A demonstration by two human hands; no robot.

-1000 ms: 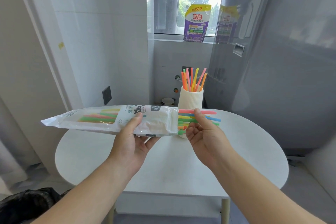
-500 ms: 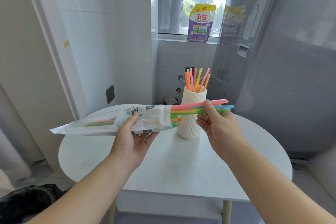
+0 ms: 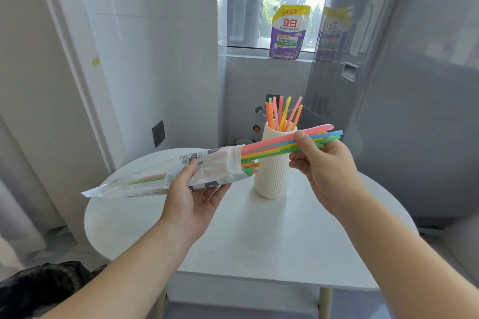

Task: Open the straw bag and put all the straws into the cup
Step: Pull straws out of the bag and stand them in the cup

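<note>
In front of the ribbed white cup on the round counter, the left hand grips the straw bag, its fingers wrapped round it, while the right hand pinches a bunch of coloured straws half out of its mouth, crossing the cup, a detergent pouch on the windowsill behind.

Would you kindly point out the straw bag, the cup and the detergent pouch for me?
straw bag (image 3: 207,167), head view, printed middle of the bag.
cup (image 3: 273,179), head view, ribbed side wall.
detergent pouch (image 3: 289,32), head view, front label, on the window sill.
</note>
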